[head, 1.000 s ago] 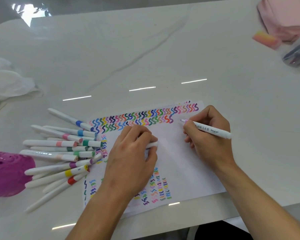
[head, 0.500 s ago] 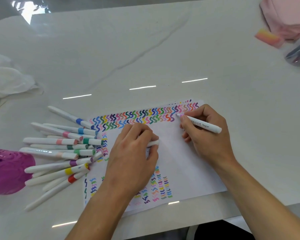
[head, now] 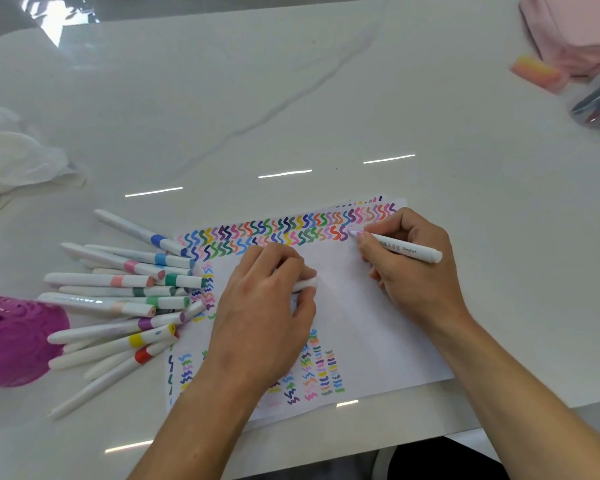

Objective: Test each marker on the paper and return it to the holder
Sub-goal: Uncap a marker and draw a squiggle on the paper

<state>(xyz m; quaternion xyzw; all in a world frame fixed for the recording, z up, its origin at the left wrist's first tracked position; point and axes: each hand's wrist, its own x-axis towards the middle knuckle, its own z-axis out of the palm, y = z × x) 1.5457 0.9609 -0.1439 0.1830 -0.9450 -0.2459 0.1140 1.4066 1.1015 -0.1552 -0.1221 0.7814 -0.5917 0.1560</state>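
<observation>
Pinching marker (head: 409,250) in right grip (head: 413,275), tip on paper (head: 354,323), barrel slanting right; clamping cap (head: 305,284) in left grip (head: 264,306), nearer to holder (head: 11,341) at left edge.

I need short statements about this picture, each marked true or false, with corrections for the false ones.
1. The right hand holds a white marker, its tip on the white paper sheet. True.
2. The left hand is open and holds nothing. False: it grips a small white cap.
3. Loose white markers lie on the white marble table, left of the paper. True.
4. The purple perforated holder stands right of the paper. False: it is at the far left.
</observation>
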